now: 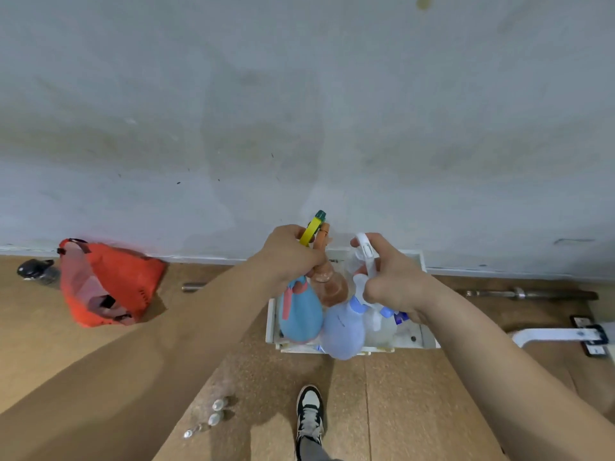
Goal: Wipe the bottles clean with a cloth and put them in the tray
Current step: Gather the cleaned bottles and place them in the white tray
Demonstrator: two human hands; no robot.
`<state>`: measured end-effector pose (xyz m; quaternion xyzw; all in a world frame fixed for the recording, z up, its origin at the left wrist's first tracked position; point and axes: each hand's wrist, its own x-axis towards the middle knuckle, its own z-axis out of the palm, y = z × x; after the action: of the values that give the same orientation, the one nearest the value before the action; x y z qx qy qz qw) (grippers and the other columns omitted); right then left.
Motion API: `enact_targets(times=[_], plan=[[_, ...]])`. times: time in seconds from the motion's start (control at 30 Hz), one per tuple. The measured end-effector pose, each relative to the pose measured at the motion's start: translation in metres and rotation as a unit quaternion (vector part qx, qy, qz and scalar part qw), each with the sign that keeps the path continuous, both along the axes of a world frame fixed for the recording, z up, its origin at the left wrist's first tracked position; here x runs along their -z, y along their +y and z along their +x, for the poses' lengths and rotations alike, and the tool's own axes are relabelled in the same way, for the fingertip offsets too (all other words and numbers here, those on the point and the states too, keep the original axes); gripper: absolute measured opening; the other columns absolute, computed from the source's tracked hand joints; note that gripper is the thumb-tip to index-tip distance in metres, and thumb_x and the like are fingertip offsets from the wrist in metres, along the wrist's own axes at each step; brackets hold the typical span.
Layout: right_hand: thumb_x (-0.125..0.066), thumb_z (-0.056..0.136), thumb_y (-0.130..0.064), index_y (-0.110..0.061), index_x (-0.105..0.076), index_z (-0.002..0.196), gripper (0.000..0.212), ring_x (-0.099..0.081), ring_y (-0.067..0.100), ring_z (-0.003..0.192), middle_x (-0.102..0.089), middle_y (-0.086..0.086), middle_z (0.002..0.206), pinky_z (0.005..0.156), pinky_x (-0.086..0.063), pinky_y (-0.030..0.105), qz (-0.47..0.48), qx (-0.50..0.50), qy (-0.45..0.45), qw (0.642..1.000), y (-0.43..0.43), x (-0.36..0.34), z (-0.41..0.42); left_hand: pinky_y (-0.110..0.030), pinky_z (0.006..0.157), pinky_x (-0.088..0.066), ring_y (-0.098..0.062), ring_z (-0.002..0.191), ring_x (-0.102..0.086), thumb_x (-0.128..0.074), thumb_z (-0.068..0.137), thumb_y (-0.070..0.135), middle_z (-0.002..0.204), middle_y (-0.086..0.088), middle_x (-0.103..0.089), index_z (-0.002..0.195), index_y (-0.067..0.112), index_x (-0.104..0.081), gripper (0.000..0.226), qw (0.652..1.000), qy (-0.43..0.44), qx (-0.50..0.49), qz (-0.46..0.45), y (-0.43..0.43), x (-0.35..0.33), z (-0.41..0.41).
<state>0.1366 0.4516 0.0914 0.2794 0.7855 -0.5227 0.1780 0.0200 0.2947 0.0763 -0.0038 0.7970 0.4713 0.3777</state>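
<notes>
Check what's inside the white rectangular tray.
Four plastic spray bottles, in or just above it: sky-blue bottle, brown bottle, lilac bottle, clear bottle, tops gripped by left hand and right hand. They hide most of the white tray floor.

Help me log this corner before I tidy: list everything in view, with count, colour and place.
plastic spray bottles: four, bunched at the tray: light blue bottle with yellow head, brown bottle with orange head, violet-blue bottle and clear bottle with white heads
white rectangular tray: one, on the floor against the wall
orange-red fabric bag: one, floor, left
small clear vials: three, floor, bottom centre-left
black object: one, far left by the wall, kind unclear
grey metal bar: one, along the wall, right
black-and-white sneaker: one, bottom centre
left hand: grips the yellow and orange heads
right hand: grips the white heads
</notes>
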Motion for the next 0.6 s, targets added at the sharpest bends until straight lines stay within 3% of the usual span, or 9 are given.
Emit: enact_targets(times=[0.2,0.3,0.37,0.47,0.6], plan=[[-0.052,0.085,0.006,-0.045,-0.043,0.132,0.070,-0.050,0.025,0.069,-0.062,0.013,0.103,0.051,-0.044,0.030,0.017,-0.003,-0.043,0.999,0.034,0.060,-0.005,-0.023,0.043,-0.044,-0.021,0.051,-0.053,-0.069,0.081,-0.003,0.068,-0.014,-0.058,0.085,0.006,-0.063,0.012,0.999,-0.040,-0.027,-0.018,0.037,0.065,0.002],[-0.051,0.087,0.003,-0.045,-0.042,0.134,0.068,-0.050,0.026,0.070,-0.061,0.019,0.107,0.054,-0.044,0.032,0.020,-0.025,-0.052,0.998,0.041,0.086,-0.014,-0.022,0.040,-0.043,-0.020,0.052,-0.055,-0.068,0.086,0.003,0.068,-0.015,-0.061,0.094,0.005,-0.063,0.010,0.998,-0.041,-0.047,-0.028,0.046,0.091,-0.002],[-0.052,0.089,0.001,-0.043,-0.040,0.137,0.067,-0.050,0.024,0.071,-0.059,0.013,0.101,0.054,-0.045,0.032,0.020,-0.036,-0.055,0.998,0.043,0.100,-0.023,-0.024,0.041,-0.045,-0.024,0.054,-0.055,-0.069,0.082,0.006,0.073,-0.016,-0.061,0.097,0.005,-0.062,0.017,0.997,-0.023,-0.062,-0.034,0.053,0.102,-0.008],[-0.052,0.087,0.000,-0.042,-0.040,0.137,0.067,-0.053,0.023,0.076,-0.058,0.010,0.103,0.058,-0.048,0.033,0.012,-0.051,-0.041,0.998,0.044,0.112,-0.040,-0.033,0.047,-0.053,-0.030,0.057,-0.055,-0.071,0.077,0.010,0.071,-0.015,-0.057,0.084,0.010,-0.059,0.013,0.995,0.011,-0.077,-0.058,0.058,0.111,-0.020],[-0.053,0.088,-0.001,-0.048,-0.041,0.131,0.065,-0.057,0.022,0.083,-0.062,0.001,0.103,0.067,-0.051,0.032,-0.005,-0.040,-0.023,0.999,0.043,0.117,-0.063,-0.024,0.041,-0.047,-0.029,0.056,-0.059,-0.073,0.076,0.009,0.076,-0.018,-0.063,0.084,0.011,-0.060,0.015,0.992,0.054,-0.061,-0.097,0.049,0.111,-0.030]])
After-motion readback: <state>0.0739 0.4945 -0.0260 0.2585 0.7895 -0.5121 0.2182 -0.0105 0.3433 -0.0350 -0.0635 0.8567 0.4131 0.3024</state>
